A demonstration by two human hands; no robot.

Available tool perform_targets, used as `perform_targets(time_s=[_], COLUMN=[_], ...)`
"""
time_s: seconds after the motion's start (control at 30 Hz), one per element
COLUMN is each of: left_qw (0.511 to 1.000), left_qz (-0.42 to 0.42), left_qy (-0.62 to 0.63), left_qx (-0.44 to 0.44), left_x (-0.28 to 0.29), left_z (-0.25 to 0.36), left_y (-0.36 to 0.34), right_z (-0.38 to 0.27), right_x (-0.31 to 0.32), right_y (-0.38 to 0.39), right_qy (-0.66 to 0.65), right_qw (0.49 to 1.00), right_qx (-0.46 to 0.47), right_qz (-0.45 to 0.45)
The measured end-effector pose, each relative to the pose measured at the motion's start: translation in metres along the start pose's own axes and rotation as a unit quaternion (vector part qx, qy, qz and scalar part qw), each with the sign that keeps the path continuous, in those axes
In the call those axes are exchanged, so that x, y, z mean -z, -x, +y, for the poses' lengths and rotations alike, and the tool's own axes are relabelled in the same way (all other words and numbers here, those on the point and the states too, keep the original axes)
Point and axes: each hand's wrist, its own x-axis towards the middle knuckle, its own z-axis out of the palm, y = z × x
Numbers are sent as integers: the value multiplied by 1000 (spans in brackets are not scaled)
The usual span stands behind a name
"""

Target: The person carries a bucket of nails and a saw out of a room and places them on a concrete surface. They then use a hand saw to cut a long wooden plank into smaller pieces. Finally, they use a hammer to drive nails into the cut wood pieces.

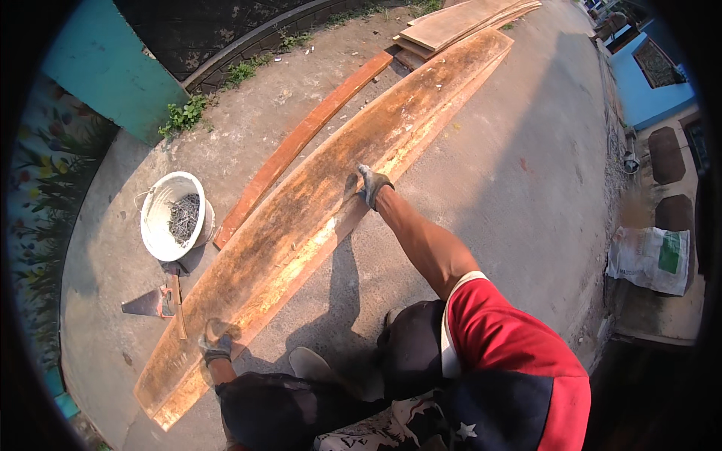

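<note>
Grasping the plank [301, 214] by its near edge, both hands [372, 188] have open pavement [489, 188] (rightward).

warm, bright sunlight reaches the concrete ground [489, 173] from the right, glaring on the near long edge of the plank [323, 188]. broad shade covers the ground's right edge; a dark human shadow [344, 282] lies close beside the plank. the middle looks fairly sharp. straight lines bow toward a black rim, where the painted wall [45, 188] at left turns dim and soft.
</note>
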Motion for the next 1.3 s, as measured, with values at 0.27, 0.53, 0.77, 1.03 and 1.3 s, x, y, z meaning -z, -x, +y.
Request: perform_targets(time_s=[0.27, 0.53, 0.77, 1.03, 1.3], left_qw=[982, 736, 523, 408, 612], left_qz=[46, 86, 113, 239, 115], left_qy=[175, 526, 689, 783, 500], left_qx=[58, 418, 489, 405, 602], left_x=[-29, -85, -108, -79, -78], left_z=[2, 63, 73, 60, 107], left_y=[8, 155, 324, 285, 262], right_z=[12, 42, 55, 30, -51], right_x=[36, 213, 226, 246, 107], right_y=[1, 131, 153, 62, 91], right_qy=[-27, -26, 218, 504, 785], right_qw=[994, 998, 966, 842, 443], right_qx=[90, -6, -70, -151, 378], right_qz=[-49, -55, -116, -121, -212])
